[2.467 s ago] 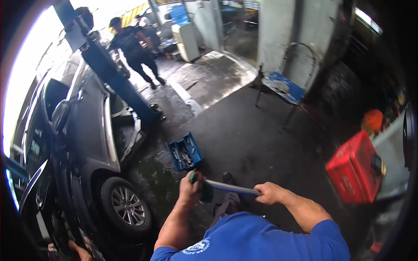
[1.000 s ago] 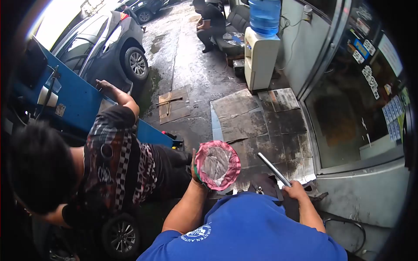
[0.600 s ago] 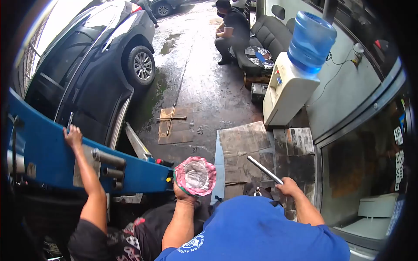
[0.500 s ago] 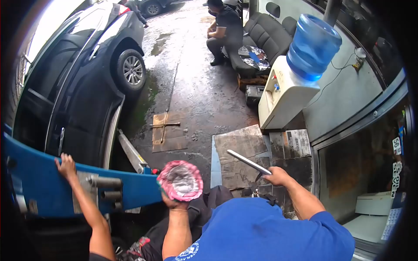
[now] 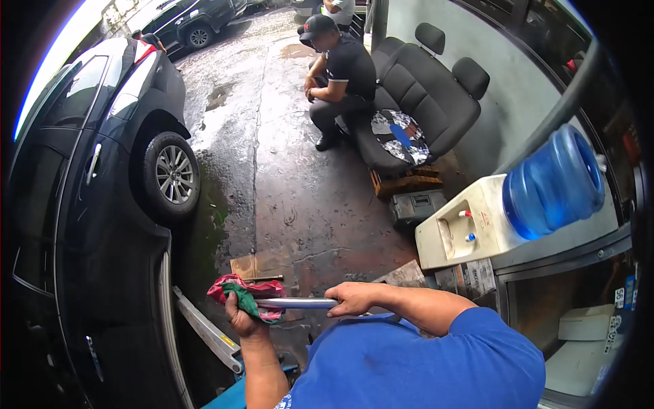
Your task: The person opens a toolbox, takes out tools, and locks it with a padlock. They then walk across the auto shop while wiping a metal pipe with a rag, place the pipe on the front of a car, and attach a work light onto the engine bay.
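My left hand [image 5: 246,319] is closed around a crumpled red-pink and green cloth [image 5: 240,293]. My right hand [image 5: 353,298] grips one end of a silver metal bar [image 5: 298,303], which lies almost level in front of my blue shirt. The bar's other end runs into the folds of the cloth, so its tip is hidden. Just behind the cloth, part of a lug wrench [image 5: 267,278] shows on a piece of cardboard [image 5: 242,264] on the floor.
A dark car [image 5: 95,225] stands along the left, with a metal jack arm [image 5: 208,330] beside it. A person [image 5: 340,75] sits on a car seat [image 5: 415,88] ahead. At right stand a water dispenser [image 5: 446,225] with a blue bottle [image 5: 553,183] and a grey case [image 5: 417,207].
My hands have come together, bringing the bar's end into the cloth. The view has turned upward; the other person's arm and most of the blue panel at left are out of view.
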`<state>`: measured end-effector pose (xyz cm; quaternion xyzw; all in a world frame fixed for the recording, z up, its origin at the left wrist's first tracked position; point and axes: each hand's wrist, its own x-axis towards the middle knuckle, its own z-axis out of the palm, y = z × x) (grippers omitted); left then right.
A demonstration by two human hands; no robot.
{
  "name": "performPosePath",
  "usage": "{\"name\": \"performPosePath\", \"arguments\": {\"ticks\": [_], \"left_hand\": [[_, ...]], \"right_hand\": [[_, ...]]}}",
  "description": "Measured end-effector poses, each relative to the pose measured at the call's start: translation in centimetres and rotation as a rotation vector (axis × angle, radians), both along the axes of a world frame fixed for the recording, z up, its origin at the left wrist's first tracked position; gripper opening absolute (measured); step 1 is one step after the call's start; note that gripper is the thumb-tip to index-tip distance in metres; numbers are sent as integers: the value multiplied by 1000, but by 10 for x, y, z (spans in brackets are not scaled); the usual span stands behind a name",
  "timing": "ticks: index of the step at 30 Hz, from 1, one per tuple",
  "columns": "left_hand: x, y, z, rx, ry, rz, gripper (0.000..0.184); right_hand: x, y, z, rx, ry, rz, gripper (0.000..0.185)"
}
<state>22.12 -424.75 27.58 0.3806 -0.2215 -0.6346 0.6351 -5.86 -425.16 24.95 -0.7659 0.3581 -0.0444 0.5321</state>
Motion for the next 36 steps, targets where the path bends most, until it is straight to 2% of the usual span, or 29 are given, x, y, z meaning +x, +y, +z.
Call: {"name": "performPosePath", "arguments": {"ticks": [2,3,4,6,10,12,15,18,19,20,24,26,27,28,30,31,32,34,36], "left_hand": [[9,-65,20,-66,36,-38,37],[15,-96,25,-121,81,-77,35],[29,-134,4,-103,43,81,33],[29,-203,17,-130,-89,170,32],[52,-354,1,-128,98,151,30],[65,-427,-3,-109,89,152,31],[94,-516,9,-121,8,202,31],[126,-597,18,-21,366,229,35],[122,-625,55,-49,-199,417,39],[140,-660,21,-56,335,341,43],[163,-795,21,-22,362,425,53],[163,-868,57,39,-286,572,54],[173,-906,41,-51,-103,408,51],[168,-956,29,-91,-272,686,39],[171,-1025,23,-27,-204,552,27],[180,-1061,7,51,69,376,18],[188,-1095,-5,45,-19,326,16],[203,-1164,2,125,115,21,12],[213,-1230,6,37,91,-53,15]], "right_hand": [[5,-64,23,112,41,-63,38],[11,-94,9,46,20,-91,38],[18,-124,-10,-13,-1,-147,39],[31,-189,-26,-142,-75,-214,39],[60,-340,-46,-178,-27,-171,39],[78,-423,-44,-109,-15,-150,40],[107,-541,-14,-70,-35,-44,43],[146,-642,14,-61,6,94,43],[158,-677,18,-79,-6,121,43],[170,-713,20,-96,-21,145,43],[220,-860,12,-93,-73,207,43],[249,-931,4,-83,-77,213,42],[265,-963,5,-38,-70,177,42],[281,-995,8,8,-62,140,42],[303,-1058,-7,-59,-92,56,42],[311,-1086,2,-129,-133,-15,42],[311,-1116,14,-46,-123,-41,43],[304,-1175,24,-33,-72,-101,43],[293,-1231,27,-31,-91,-147,41]]}}
